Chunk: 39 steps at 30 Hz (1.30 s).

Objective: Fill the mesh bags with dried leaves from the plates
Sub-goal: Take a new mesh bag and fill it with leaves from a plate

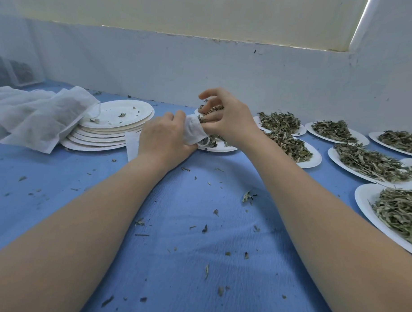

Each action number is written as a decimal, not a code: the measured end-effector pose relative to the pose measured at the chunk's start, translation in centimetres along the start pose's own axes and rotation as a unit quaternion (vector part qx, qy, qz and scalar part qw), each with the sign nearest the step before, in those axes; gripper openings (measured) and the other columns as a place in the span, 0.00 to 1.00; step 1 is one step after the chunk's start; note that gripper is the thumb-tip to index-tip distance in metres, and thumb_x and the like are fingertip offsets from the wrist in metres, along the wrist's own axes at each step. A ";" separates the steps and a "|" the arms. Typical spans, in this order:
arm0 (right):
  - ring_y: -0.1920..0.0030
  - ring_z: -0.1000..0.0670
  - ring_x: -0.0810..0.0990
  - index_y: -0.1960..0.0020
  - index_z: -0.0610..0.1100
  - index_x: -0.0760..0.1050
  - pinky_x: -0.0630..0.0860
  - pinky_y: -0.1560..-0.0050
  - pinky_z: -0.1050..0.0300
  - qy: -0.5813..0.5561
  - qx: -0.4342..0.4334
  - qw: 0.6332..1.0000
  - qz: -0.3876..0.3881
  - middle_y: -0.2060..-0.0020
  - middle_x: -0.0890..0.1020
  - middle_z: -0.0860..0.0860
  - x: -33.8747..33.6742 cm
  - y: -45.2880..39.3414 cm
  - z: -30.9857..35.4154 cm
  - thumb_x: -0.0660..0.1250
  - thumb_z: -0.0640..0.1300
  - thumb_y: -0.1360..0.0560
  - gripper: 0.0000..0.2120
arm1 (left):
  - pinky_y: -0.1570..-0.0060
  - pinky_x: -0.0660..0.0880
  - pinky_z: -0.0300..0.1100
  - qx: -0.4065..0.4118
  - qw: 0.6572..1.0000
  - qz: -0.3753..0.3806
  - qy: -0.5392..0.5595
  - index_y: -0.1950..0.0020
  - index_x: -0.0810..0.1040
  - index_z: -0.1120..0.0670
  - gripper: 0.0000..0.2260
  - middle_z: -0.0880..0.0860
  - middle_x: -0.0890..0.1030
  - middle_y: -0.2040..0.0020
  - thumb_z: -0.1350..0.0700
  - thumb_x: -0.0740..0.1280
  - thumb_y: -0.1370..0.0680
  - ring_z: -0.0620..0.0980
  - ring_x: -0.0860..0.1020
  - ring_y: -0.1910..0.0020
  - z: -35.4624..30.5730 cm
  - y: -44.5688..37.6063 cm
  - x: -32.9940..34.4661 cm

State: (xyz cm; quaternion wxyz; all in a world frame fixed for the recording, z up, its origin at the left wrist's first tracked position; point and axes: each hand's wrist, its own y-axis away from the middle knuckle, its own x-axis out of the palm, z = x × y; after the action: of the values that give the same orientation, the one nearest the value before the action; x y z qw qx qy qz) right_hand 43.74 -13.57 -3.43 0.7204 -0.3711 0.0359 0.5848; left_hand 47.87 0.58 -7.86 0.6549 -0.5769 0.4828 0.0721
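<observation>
**Bag filling under way at the far plate**

The left hand [163,140] grips a small white mesh bag [193,132] by its gathered mouth, holding it just over the near edge of a paper plate [220,147]. The right hand [225,116] has its fingers curled, pinching a clump of dried leaves [210,110] at the bag's opening.

Recommendation: keep the mouth held wide and low over the plate so spill lands back on it; feed small pinches, since the leaves look brittle and curled and crumble readily. Fragments [246,196] already litter the blue cloth on the desk [179,225].

The bag is a fine, soft, semi-sheer weave. To the right stand further full plates [373,161], leaves long and grey-green. To the left sits a stack of emptied plates [112,127], thin and round, with loose mesh fabric [36,117] draped against it.
</observation>
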 end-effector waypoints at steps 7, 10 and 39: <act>0.60 0.54 0.81 0.41 0.47 0.74 0.76 0.56 0.65 -0.001 0.008 1.000 -0.006 0.61 0.84 0.51 0.5 -0.1 0.1 0.69 0.32 0.32 0.22 | 0.55 0.65 0.49 -0.002 1.000 0.017 0.001 0.45 0.71 0.60 0.20 0.59 0.77 0.51 0.46 0.67 0.28 0.60 0.74 0.52 -0.6 -1.1 0.1; 0.65 0.61 0.76 0.39 0.48 0.73 0.71 0.59 0.67 0.022 0.019 0.999 0.017 0.65 0.82 0.57 0.2 -0.4 0.0 0.69 0.37 0.29 0.19 | 0.54 0.64 0.47 0.007 0.999 0.028 0.028 0.41 0.71 0.59 0.22 0.58 0.76 0.49 0.49 0.68 0.29 0.59 0.74 0.49 -1.1 -2.2 0.0; 0.67 0.49 0.73 0.69 0.42 0.70 0.64 0.71 0.55 0.367 0.162 0.915 0.045 0.72 0.73 0.49 -0.9 0.3 -2.9 0.63 0.71 0.34 0.30 | 0.51 0.62 0.50 0.010 0.999 0.012 -0.051 0.40 0.71 0.59 0.22 0.60 0.75 0.49 0.50 0.69 0.30 0.59 0.72 0.49 1.0 -2.2 1.2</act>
State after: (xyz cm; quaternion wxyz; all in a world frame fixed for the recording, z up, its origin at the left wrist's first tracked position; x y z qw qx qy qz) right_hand 44.32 -16.01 -5.21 0.6799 -0.4354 0.4087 0.4255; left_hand 50.45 0.13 -7.34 0.6835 -0.5602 0.4563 0.1043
